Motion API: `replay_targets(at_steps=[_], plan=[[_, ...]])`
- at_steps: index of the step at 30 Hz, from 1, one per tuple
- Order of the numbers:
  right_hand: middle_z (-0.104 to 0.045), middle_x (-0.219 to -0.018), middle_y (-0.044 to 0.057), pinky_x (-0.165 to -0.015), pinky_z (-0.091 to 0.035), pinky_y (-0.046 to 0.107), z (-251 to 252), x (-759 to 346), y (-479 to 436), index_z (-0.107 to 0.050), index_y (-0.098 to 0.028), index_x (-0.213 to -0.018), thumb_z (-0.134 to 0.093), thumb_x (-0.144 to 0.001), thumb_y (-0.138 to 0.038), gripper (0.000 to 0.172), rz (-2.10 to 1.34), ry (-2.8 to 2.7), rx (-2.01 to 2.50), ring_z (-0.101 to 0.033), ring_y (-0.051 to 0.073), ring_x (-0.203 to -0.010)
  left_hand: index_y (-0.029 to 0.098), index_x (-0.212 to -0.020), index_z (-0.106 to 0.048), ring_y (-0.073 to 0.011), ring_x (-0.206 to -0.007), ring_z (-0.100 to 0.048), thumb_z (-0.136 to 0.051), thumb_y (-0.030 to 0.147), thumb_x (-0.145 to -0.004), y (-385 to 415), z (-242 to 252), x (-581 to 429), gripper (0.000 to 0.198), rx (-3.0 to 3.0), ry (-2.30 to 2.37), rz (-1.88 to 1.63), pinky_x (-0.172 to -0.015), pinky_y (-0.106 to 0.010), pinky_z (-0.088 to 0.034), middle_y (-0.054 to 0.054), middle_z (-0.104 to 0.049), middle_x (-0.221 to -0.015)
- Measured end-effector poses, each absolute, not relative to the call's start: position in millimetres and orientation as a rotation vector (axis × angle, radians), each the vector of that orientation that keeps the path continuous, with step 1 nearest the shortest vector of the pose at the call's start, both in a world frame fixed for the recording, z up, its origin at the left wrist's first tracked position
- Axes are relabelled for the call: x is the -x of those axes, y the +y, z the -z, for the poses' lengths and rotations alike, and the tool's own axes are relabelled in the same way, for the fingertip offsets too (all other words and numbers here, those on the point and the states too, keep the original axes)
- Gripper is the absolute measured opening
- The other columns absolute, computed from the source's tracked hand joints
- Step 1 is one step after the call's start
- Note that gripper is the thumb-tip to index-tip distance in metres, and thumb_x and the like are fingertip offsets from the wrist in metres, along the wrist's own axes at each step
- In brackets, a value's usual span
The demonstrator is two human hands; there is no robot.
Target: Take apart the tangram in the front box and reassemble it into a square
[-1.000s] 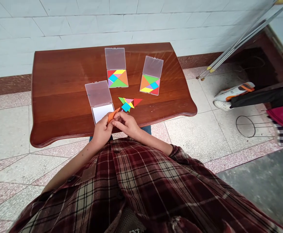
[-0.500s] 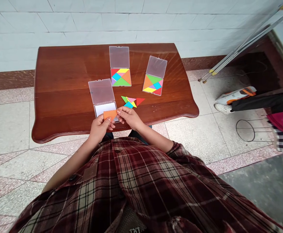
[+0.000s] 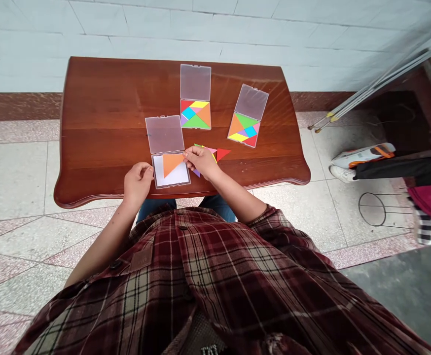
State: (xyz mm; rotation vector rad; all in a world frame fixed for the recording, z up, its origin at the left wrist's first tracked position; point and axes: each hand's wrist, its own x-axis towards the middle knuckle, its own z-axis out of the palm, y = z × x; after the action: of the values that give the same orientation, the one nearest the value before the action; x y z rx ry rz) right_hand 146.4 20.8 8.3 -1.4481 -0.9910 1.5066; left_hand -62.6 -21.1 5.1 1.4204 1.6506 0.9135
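Orange tangram triangle (image 3: pixel 171 164) lay on the white card (image 3: pixel 176 178) inside the nearest open clear plastic case (image 3: pixel 164 134), with one sharp corner pointing right. The person's right hand (image 3: pixel 200 162) had a pinching grip on that corner, its fingertips (image 3: pixel 186 156) pressed to the piece. Whether the triangle was raised slightly or resting flat on the card could not be told. The left hand (image 3: pixel 137 185) was curled just left of that case, its fingertips (image 3: pixel 149 170) at the case's edge. Its grip held no loose piece, but whether it was clenching the rim could not be told.

Just right of the case lay a small cluster of loose pieces: a green piece (image 3: pixel 197 146), a pink piece (image 3: pixel 210 149) and a red triangle (image 3: pixel 222 154), partly hidden by the right hand, with a purple piece (image 3: pixel 197 172) below them. Beyond the case stood a second open case (image 3: pixel 196 114), its base filled with coloured tangram pieces, and farther right a third (image 3: pixel 244 129), filled the same way. All three cases rested on a reddish-brown wooden desk (image 3: pixel 100 108), and a plaid shirt (image 3: pixel 200 276) filled the foreground nearer than the case.
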Motion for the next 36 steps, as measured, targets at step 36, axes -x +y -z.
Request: replay_targets(at_steps=[36], plan=[[-0.073, -0.104, 0.008, -0.086, -0.048, 0.035, -10, -113, 31, -0.060, -0.016, -0.117, -0.053, -0.090, -0.015, 0.028, -0.858, -2.235, 1.853, -0.066, 0.023, -0.098, 0.014, -0.116, -0.061, -0.0245, -0.094, -0.060, -0.056, 0.020, -0.085, -16, 9, 56, 0.031, -1.961, 1.816, -0.496, -0.088, -0.037, -0.051, -0.010, -0.059, -0.102]])
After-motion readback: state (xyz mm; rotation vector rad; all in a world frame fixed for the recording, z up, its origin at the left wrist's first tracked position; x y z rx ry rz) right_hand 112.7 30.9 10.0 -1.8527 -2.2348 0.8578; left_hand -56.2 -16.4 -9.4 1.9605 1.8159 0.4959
